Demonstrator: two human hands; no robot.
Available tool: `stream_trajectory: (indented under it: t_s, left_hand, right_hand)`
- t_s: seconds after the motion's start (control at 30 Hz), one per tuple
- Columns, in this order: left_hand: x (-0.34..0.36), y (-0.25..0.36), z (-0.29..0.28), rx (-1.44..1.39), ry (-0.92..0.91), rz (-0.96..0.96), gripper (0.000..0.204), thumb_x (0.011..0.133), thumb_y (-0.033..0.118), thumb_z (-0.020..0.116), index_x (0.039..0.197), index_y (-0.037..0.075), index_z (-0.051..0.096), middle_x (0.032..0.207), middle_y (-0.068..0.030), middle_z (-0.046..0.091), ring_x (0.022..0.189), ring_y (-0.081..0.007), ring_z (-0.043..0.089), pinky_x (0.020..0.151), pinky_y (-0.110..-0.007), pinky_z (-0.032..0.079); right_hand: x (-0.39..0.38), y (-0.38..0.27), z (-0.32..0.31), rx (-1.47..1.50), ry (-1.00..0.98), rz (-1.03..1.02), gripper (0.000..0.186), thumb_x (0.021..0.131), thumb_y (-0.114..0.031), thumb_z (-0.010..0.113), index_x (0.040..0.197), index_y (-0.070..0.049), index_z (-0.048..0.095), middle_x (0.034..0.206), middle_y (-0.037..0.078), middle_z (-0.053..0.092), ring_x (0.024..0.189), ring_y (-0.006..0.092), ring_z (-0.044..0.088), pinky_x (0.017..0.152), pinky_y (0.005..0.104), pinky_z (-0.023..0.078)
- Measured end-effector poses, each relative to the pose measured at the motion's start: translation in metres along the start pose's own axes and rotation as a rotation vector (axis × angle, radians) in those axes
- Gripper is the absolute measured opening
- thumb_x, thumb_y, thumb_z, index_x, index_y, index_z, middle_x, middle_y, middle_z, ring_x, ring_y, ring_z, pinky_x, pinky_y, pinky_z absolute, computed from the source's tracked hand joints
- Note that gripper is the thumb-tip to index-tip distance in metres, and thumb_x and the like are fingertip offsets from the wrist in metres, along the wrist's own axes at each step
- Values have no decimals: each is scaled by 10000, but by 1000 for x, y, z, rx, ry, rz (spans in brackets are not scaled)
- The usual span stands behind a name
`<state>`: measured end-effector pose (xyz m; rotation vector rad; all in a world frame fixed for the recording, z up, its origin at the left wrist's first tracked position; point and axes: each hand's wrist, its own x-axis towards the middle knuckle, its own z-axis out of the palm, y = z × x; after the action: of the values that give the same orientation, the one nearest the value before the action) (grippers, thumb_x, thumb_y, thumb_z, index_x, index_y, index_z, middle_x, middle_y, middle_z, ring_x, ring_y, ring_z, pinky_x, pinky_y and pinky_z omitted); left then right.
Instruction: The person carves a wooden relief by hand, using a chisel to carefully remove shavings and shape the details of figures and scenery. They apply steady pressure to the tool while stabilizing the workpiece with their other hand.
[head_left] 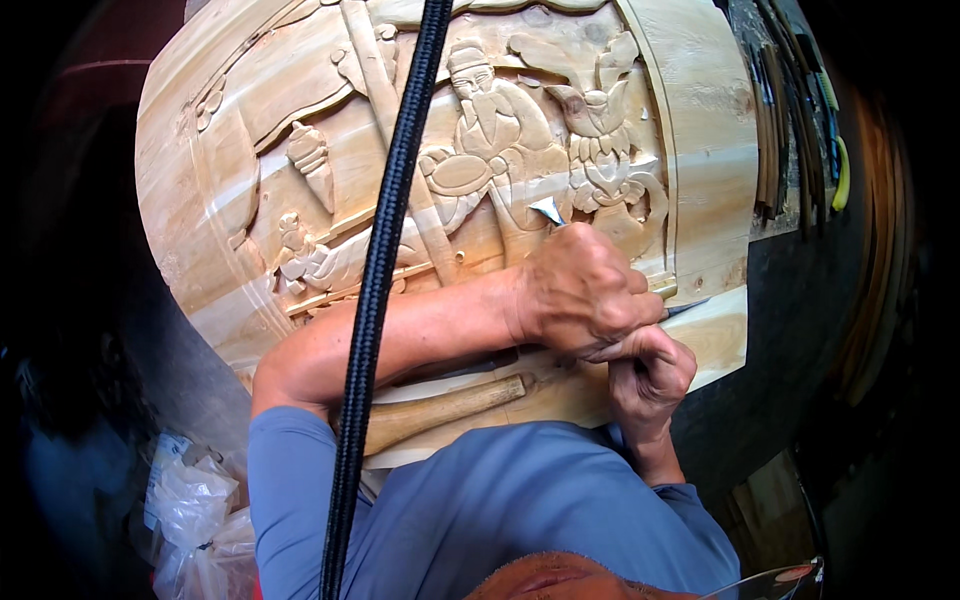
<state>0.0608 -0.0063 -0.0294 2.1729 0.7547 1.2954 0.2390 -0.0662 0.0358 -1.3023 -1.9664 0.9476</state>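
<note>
A pale wood panel (710,130) carved in relief lies in front of me. My left hand (590,290) is closed in a fist over its lower right part, around a carving chisel. The chisel's bright blade (546,209) sticks out beyond the knuckles, close to the robe of the carved seated figure (490,130). Just below and to the right, my right hand (652,375) is bent shut against the left one; what its fingers hold is hidden. A dark pointed metal tip (688,307) shows beside the hands, over the panel's edge.
A wooden tool handle (445,412) lies on the near wood, partly under my left forearm. Several long carving tools (775,120) lie at the far right, near a yellow handle (840,175). A black braided cable (375,270) crosses the view. A plastic bag (200,510) is at lower left.
</note>
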Motion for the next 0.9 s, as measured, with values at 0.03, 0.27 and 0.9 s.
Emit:
stream_trajectory:
  t_s: [0.03, 0.27, 0.9]
  left_hand:
    - [0, 0, 0, 7, -2, -2, 537, 1033, 516, 726, 688, 147, 542, 605, -33, 521, 509, -245, 587, 457, -418, 428]
    - [-2, 1, -1, 42, -12, -24, 551, 1043, 534, 710, 680, 159, 536, 600, -23, 531, 508, -239, 589, 464, -412, 429]
    - [30, -5, 1, 318, 122, 54, 689, 940, 503, 763, 1395, -2, 651, 873, -52, 584, 692, -217, 643, 583, -381, 525]
  right_hand:
    - [-1, 1, 1, 3, 4, -5, 160, 869, 149, 720, 824, -1, 687, 681, 83, 606, 566, 172, 572, 578, 315, 437]
    - [-15, 8, 13, 52, 68, 10, 118, 885, 148, 721, 884, 30, 716, 777, 81, 679, 706, 173, 655, 717, 302, 527]
    - [95, 26, -80, -214, -292, -331, 188, 819, 90, 815, 988, 7, 804, 747, 132, 702, 632, 271, 710, 594, 369, 527]
